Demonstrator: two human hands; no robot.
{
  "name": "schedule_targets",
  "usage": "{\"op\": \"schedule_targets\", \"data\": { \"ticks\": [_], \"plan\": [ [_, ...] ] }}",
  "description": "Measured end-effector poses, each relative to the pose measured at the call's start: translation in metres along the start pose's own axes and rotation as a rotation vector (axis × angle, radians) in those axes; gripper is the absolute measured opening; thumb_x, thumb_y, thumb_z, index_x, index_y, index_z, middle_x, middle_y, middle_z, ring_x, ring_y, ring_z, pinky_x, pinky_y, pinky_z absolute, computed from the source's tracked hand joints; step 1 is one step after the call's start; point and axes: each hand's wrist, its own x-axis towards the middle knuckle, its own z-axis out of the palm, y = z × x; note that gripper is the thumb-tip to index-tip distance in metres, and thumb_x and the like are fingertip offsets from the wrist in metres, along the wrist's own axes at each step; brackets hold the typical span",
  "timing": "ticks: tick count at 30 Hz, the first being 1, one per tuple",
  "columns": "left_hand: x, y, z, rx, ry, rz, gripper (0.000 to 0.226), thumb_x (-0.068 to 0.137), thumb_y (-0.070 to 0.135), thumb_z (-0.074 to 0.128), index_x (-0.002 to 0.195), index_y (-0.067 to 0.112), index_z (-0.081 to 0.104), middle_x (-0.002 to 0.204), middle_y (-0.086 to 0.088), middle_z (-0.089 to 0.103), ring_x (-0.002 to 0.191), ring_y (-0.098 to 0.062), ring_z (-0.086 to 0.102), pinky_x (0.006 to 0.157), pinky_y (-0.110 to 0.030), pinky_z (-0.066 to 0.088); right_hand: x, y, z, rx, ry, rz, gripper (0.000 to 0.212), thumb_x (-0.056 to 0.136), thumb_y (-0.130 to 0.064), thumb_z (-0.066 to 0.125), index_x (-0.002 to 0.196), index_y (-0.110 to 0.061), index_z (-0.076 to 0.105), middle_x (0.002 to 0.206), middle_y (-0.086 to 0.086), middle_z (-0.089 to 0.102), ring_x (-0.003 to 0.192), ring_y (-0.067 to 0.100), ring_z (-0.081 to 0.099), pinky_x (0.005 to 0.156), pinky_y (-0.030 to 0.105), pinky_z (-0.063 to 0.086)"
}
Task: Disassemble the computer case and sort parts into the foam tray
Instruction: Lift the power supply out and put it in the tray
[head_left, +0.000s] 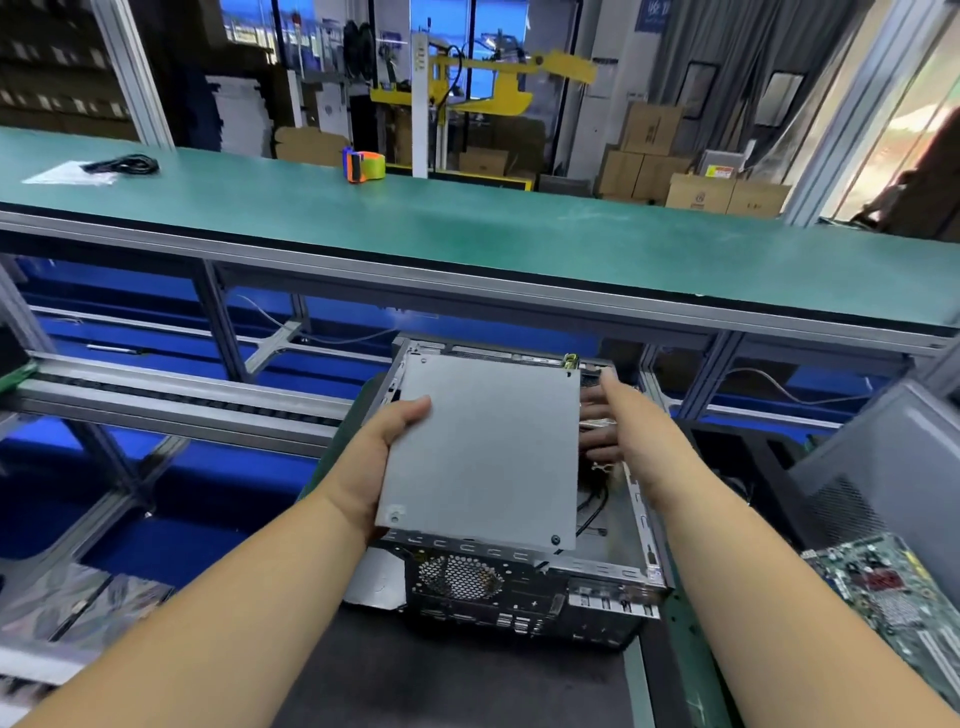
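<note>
The computer case (519, 587) lies on its side on a dark surface just below the camera, its perforated back panel with the round fan grille facing the viewer. Over its open top sits a flat grey metal plate (483, 447), tilted slightly so its left edge rides higher than the case frame.

The left hand (379, 457) grips the plate's left edge, thumb lying across the top face and the other fingers hidden under it. The right hand (618, 421) is at the plate's right edge, thumb raised beside the upper corner and fingers (597, 415) curled in toward the edge, reaching into the gap between plate and case wall (whether they clamp the plate or only touch it, I cannot tell). The two hands are well apart, one on each side of the plate.

Loose black wires (595, 506) show inside the case, right of the plate. A green circuit board (893, 603) lies to the right, near the right forearm. Beyond the case runs a long green workbench (467, 234), carrying a tape dispenser (363, 166) and a bundled black cable (124, 165) well to the left.
</note>
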Motion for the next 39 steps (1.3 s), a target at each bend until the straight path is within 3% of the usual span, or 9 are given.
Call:
{"op": "schedule_targets", "data": {
  "ticks": [2, 4, 10, 16, 22, 26, 30, 32, 39],
  "plan": [
    [0.0, -0.005, 0.001, -0.039, -0.006, 0.0, 0.037, 0.067, 0.041, 0.067, 0.088, 0.013, 0.08, 0.093, -0.012, 0.074, 0.075, -0.029, 0.072, 0.063, -0.037, 0.058, 0.006, 0.008, -0.011, -0.168, 0.159, -0.05, 0.019, 0.098, -0.031, 0.05, 0.115, -0.026, 0.056, 0.116, 0.0, 0.066, 0.083, 0.015, 0.068, 0.069, 0.032, 0.053],
    [0.001, -0.009, 0.0, -0.065, -0.008, -0.003, 0.038, 0.069, 0.041, 0.064, 0.089, 0.013, 0.08, 0.094, -0.012, 0.074, 0.075, -0.029, 0.072, 0.066, -0.037, 0.059, 0.01, 0.018, -0.018, -0.336, 0.182, -0.136, 0.038, 0.094, -0.019, 0.055, 0.129, -0.032, 0.049, 0.129, -0.002, 0.056, 0.089, 0.013, 0.062, 0.065, 0.027, 0.048],
    [0.001, -0.019, 0.006, -0.114, -0.053, -0.009, 0.045, 0.061, 0.041, 0.07, 0.094, 0.011, 0.078, 0.096, -0.013, 0.073, 0.077, -0.029, 0.071, 0.073, -0.037, 0.057, 0.024, 0.024, -0.009, -0.371, -0.005, -0.321, 0.079, 0.089, -0.028, 0.072, 0.151, -0.043, 0.026, 0.158, -0.008, 0.029, 0.143, 0.023, 0.031, 0.114, 0.051, 0.033],
    [0.001, -0.032, 0.01, -0.181, -0.109, -0.016, 0.069, 0.027, 0.038, 0.094, 0.089, 0.011, 0.08, 0.093, -0.012, 0.074, 0.075, -0.03, 0.072, 0.068, -0.039, 0.059, 0.033, 0.032, -0.013, -0.175, 0.036, -0.158, 0.069, 0.088, -0.032, 0.071, 0.148, -0.036, 0.036, 0.141, -0.009, 0.05, 0.137, 0.023, 0.036, 0.109, 0.051, 0.038],
    [-0.002, -0.038, 0.014, -0.191, -0.058, 0.004, 0.04, 0.062, 0.045, 0.068, 0.084, 0.013, 0.081, 0.087, -0.01, 0.075, 0.072, -0.028, 0.072, 0.062, -0.038, 0.058, 0.03, 0.033, -0.022, -0.232, 0.092, -0.243, 0.091, 0.081, -0.042, 0.077, 0.153, -0.039, 0.022, 0.158, -0.005, 0.02, 0.144, 0.021, 0.016, 0.115, 0.047, 0.025],
    [-0.004, -0.036, 0.027, -0.166, -0.107, -0.019, 0.062, 0.032, 0.037, 0.093, 0.086, 0.01, 0.08, 0.087, -0.012, 0.075, 0.072, -0.029, 0.072, 0.062, -0.039, 0.059, 0.03, 0.027, -0.026, -0.263, 0.023, -0.257, 0.094, 0.079, -0.042, 0.079, 0.152, -0.044, 0.02, 0.159, -0.01, 0.014, 0.147, 0.023, 0.013, 0.118, 0.051, 0.023],
    [-0.002, -0.041, 0.034, -0.191, -0.133, -0.05, 0.071, 0.021, 0.031, 0.096, 0.085, 0.006, 0.079, 0.087, -0.015, 0.074, 0.071, -0.031, 0.072, 0.063, -0.04, 0.059, 0.023, 0.014, -0.026, -0.087, -0.078, -0.217, 0.074, 0.063, -0.062, 0.065, 0.132, -0.053, 0.041, 0.152, -0.01, 0.027, 0.141, 0.02, 0.025, 0.118, 0.048, 0.025],
    [-0.001, -0.044, 0.036, -0.204, -0.145, -0.065, 0.073, 0.02, 0.03, 0.096, 0.086, 0.005, 0.079, 0.087, -0.016, 0.074, 0.072, -0.032, 0.072, 0.062, -0.041, 0.059, 0.025, 0.005, -0.024, -0.078, -0.086, -0.219, 0.074, 0.066, -0.06, 0.05, 0.135, -0.036, 0.049, 0.151, 0.001, 0.037, 0.141, 0.023, 0.033, 0.118, 0.044, 0.027],
    [0.011, -0.041, 0.036, -0.23, -0.197, -0.058, 0.071, 0.021, 0.031, 0.096, 0.086, 0.005, 0.079, 0.087, -0.016, 0.074, 0.072, -0.032, 0.072, 0.063, -0.041, 0.059, 0.03, 0.016, -0.023, -0.044, -0.092, -0.143, 0.007, 0.067, -0.05, 0.069, 0.072, -0.044, 0.069, 0.102, -0.007, 0.064, 0.103, 0.026, 0.054, 0.098, 0.043, 0.041]
  ]
}}
